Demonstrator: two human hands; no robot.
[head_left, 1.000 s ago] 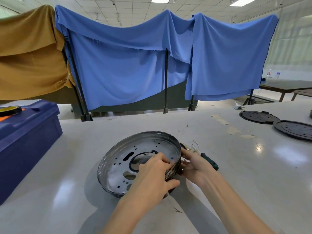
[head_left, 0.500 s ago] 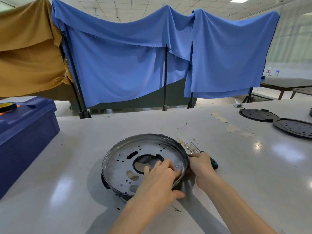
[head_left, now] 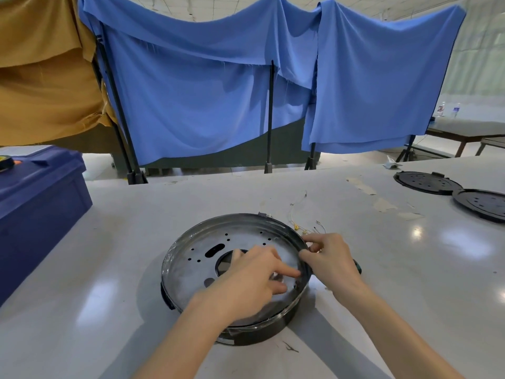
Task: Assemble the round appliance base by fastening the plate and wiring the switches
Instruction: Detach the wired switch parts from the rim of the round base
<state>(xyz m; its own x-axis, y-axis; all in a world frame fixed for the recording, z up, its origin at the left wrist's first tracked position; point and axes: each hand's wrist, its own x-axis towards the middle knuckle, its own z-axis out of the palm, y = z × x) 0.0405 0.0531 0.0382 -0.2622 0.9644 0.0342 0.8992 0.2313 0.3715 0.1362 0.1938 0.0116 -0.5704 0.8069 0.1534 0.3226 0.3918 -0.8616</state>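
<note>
The round appliance base (head_left: 191, 272) lies flat on the white table, a shiny metal plate with several holes and a central opening seated in its black housing. My left hand (head_left: 252, 280) rests inside the plate, index finger stretched toward the right rim and the other fingers curled under. My right hand (head_left: 328, 258) pinches the base's right rim with curled fingers. Thin wires with gold terminals (head_left: 299, 227) lie just behind that hand. A green-handled screwdriver (head_left: 357, 268) pokes out from behind my right wrist, mostly hidden.
A dark blue bin (head_left: 38, 212) stands at the left edge of the table. Two black round discs (head_left: 429, 183) (head_left: 481, 203) lie at the far right. Bits of tape (head_left: 382, 205) stick to the table. Blue and tan cloths hang on stands behind the table.
The base, tilted up a second ago, now lies flat on the table. My left hand slid toward the right rim, and my right hand came up onto the rim.
</note>
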